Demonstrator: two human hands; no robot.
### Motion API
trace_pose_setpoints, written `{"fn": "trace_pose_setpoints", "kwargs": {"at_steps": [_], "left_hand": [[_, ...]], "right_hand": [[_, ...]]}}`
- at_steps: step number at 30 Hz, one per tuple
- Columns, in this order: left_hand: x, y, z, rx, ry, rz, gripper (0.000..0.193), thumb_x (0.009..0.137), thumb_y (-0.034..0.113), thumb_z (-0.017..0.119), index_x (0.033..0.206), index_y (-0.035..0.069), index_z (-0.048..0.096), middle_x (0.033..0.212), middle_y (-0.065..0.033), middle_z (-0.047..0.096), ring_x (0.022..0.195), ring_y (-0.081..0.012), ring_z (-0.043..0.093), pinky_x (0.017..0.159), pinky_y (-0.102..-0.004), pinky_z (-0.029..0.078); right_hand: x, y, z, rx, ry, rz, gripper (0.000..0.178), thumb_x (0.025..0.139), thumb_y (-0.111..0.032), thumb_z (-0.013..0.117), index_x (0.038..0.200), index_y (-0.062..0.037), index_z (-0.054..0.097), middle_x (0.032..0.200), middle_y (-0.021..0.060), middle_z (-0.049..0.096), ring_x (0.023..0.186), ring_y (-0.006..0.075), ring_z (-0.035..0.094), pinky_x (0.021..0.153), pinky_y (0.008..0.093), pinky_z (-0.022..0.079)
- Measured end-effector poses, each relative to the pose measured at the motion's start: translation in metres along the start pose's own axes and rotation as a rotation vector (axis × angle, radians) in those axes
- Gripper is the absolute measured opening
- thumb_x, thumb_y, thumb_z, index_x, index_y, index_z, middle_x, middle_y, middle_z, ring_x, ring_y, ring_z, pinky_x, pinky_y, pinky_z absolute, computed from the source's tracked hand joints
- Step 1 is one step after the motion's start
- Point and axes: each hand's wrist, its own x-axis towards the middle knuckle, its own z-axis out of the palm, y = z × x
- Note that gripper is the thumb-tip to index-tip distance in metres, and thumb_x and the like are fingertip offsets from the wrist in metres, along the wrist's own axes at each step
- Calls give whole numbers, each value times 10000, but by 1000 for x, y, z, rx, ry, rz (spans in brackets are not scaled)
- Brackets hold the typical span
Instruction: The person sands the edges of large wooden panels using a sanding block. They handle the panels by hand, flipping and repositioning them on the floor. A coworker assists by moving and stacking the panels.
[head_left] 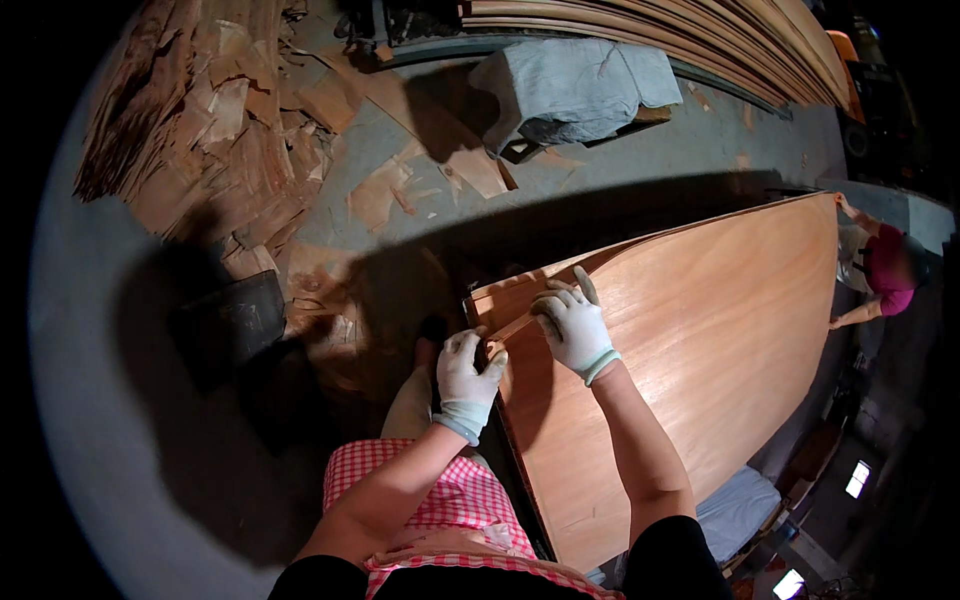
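A large sheet of reddish-brown wood veneer (690,310) lies on a long stack, its near-left corner close to my hands. My gloved left hand (468,378) is at the stack's near edge, fingers curled round one end of a narrow veneer strip (515,328). Over the sheet's left corner, my gloved right hand (573,325) pinches the strip's other end, with one finger sticking up. The sheet's left long edge looks uneven, and another wood layer shows beneath it. At the far end a co-worker (885,270) has both hands on the sheet's corners.
Veneer scraps (220,130) are heaped on the floor at the far left, with loose pieces scattered nearer. A grey-covered block (575,95) stands beyond the stack. Long wood sheets (680,30) are piled at the back. A dark box-like object (230,325) sits at left.
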Motion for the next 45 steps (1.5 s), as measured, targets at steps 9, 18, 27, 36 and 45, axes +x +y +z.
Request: {"fn": "trace_pose_setpoints", "kwargs": {"at_steps": [9, 18, 27, 36, 45], "left_hand": [[6, -23, 13, -165, -72, -289, 243, 818, 220, 722, 871, -8, 662, 826, -170, 648, 754, -317, 624, 718, -387, 496], [15, -46, 18, -195, -256, -470, 302, 767, 256, 759, 890, -1, 659, 876, -178, 654, 829, -311, 632, 780, -388, 499], [5, -1, -4, 69, 4, 34, 357, 739, 191, 768, 1038, 36, 650, 1055, -147, 611, 994, -338, 566, 879, -415, 465], [12, 0, 3, -28, -65, -45, 282, 776, 149, 721, 1006, 18, 625, 1008, -178, 616, 976, -348, 561, 880, -434, 449], [4, 8, -3, 56, -40, 13, 757, 678, 210, 807, 1316, 12, 451, 1309, -202, 474, 1210, -366, 452, 1040, -449, 374]], "right_hand": [[23, 6, 27, -187, -23, 13, 311, 866, -142, 500, 1155, -101, 608, 1176, 84, 612, 1213, 254, 507, 1155, 461, 209], [31, 10, 33, -150, -114, 53, 282, 836, -137, 542, 1104, -99, 624, 1170, 93, 610, 1190, 249, 521, 1149, 452, 234], [12, -11, -11, -51, -154, 77, 284, 784, -122, 583, 1058, -90, 646, 1001, 121, 654, 1026, 298, 592, 1155, 478, 220], [34, 4, 18, -317, -158, 27, 571, 774, -130, 579, 1340, -104, 512, 1174, 109, 596, 1199, 276, 507, 1171, 458, 175], [-5, -7, -12, -58, 49, 20, 148, 726, -72, 644, 862, -130, 641, 1033, 68, 610, 1129, 274, 543, 1159, 495, 203]]}}
